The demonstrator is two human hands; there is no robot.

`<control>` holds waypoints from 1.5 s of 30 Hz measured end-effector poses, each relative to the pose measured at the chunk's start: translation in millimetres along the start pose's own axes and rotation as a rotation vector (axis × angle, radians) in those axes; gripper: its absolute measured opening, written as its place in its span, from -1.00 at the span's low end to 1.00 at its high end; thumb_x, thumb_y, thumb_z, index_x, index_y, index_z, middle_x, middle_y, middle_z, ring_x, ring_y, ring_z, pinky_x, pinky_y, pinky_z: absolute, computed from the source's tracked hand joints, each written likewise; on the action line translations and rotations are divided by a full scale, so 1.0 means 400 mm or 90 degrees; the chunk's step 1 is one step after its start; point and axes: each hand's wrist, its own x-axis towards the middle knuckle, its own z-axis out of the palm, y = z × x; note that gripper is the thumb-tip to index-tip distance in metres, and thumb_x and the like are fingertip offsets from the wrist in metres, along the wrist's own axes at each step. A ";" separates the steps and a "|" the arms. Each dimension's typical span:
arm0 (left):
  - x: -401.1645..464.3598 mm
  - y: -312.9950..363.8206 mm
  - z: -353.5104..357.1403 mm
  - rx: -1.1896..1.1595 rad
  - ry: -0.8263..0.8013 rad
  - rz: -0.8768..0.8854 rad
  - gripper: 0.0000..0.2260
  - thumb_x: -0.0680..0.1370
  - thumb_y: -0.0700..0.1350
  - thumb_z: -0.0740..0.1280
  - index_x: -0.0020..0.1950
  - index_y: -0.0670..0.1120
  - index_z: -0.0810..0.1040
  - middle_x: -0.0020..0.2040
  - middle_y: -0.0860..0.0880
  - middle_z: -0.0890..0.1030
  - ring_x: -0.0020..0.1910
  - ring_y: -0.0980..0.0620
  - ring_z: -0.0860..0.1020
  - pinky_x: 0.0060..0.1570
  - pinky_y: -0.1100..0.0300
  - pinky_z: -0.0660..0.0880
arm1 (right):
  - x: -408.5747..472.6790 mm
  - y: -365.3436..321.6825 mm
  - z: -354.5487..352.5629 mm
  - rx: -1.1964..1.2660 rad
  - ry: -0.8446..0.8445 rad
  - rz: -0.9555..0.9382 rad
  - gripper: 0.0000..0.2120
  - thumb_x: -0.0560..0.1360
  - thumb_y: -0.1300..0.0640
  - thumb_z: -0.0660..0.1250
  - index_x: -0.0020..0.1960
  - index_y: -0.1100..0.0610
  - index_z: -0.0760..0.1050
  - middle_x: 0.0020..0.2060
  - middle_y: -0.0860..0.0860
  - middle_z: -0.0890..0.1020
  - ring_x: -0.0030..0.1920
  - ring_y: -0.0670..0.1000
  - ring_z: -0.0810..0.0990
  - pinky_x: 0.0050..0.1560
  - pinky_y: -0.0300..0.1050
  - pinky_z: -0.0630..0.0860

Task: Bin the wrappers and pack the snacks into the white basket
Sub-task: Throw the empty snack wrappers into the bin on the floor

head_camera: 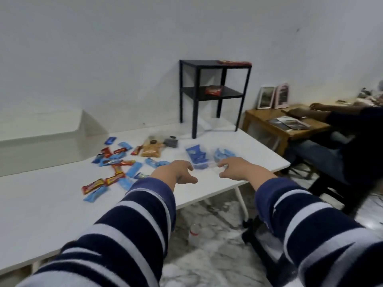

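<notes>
White table (51, 214) fills my view. Black shelf unit (214, 94) stands at its far edge. Clear, blurred tray (199, 157) of blue packets sits in front of the shelf; loose snacks (116, 172) lie left of the tray. Left hand (173, 172) and right hand (240, 169), fingers spread, reach at the tray's near rim; I cannot tell contact.

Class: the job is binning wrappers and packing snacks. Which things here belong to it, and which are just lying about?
Belong: scattered red and blue snack packets; clear tray of blue packets; both hands.

Lying about: black two-shelf stand; framed pictures; plastic bottle on floor.
</notes>
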 end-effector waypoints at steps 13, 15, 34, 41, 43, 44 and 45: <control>0.472 0.246 -0.216 0.007 0.102 0.066 -0.48 0.51 0.09 0.35 0.42 -0.01 0.34 0.40 -0.07 0.40 0.34 -0.08 0.41 0.34 0.04 0.36 | 0.299 0.308 -0.256 0.079 0.127 0.060 -0.56 0.54 0.06 0.31 0.40 0.03 0.39 0.37 0.04 0.44 0.34 0.06 0.43 0.35 -0.12 0.34; 0.561 0.269 -0.266 -0.020 0.118 0.079 -0.50 0.52 0.06 0.34 0.42 -0.01 0.33 0.40 -0.07 0.39 0.32 -0.09 0.43 0.32 0.04 0.40 | 0.366 0.333 -0.311 0.096 0.145 0.065 -0.57 0.54 0.06 0.31 0.40 0.03 0.39 0.36 0.05 0.46 0.32 0.07 0.46 0.30 -0.13 0.37; 1.240 0.407 -0.570 -0.065 0.351 0.036 -0.63 0.47 0.06 0.35 0.26 0.06 0.52 0.27 -0.07 0.47 0.18 -0.13 0.48 0.16 -0.04 0.50 | 0.987 0.464 -0.892 0.096 0.421 -0.157 -0.61 0.56 0.09 0.26 0.38 0.01 0.40 0.34 0.02 0.49 0.33 0.04 0.45 0.34 -0.12 0.34; 1.464 0.426 -0.634 -0.009 0.417 -0.086 -0.37 0.46 0.35 0.19 0.47 0.15 0.25 0.52 0.00 0.22 0.51 -0.14 0.14 0.46 -0.11 0.14 | 1.277 0.498 -1.015 0.031 0.440 -0.267 -0.52 0.54 -0.11 0.25 0.43 -0.04 0.33 0.40 -0.01 0.42 0.42 0.07 0.32 0.42 -0.03 0.26; 1.509 0.416 -0.639 -0.017 0.380 -0.120 -0.32 0.43 0.40 0.14 0.50 0.19 0.16 0.55 0.00 0.13 0.53 -0.14 0.06 0.48 -0.11 0.09 | 1.327 0.506 -1.025 -0.017 0.432 -0.284 -0.49 0.54 -0.19 0.21 0.44 -0.07 0.31 0.42 -0.02 0.41 0.44 0.09 0.29 0.46 0.08 0.21; 1.522 0.411 -0.636 -0.012 0.346 -0.141 -0.30 0.44 0.41 0.13 0.52 0.19 0.12 0.56 -0.01 0.09 0.54 -0.15 0.04 0.48 -0.10 0.08 | 1.344 0.509 -1.026 -0.036 0.421 -0.290 -0.48 0.54 -0.22 0.18 0.44 -0.08 0.30 0.42 -0.02 0.40 0.44 0.10 0.30 0.45 0.13 0.20; 1.533 0.405 -0.630 0.001 0.314 -0.161 -0.30 0.44 0.41 0.12 0.52 0.20 0.09 0.56 -0.02 0.08 0.54 -0.16 0.04 0.47 -0.10 0.10 | 1.354 0.512 -1.024 -0.044 0.412 -0.294 -0.48 0.54 -0.24 0.15 0.44 -0.09 0.30 0.41 -0.01 0.42 0.43 0.11 0.31 0.44 0.17 0.21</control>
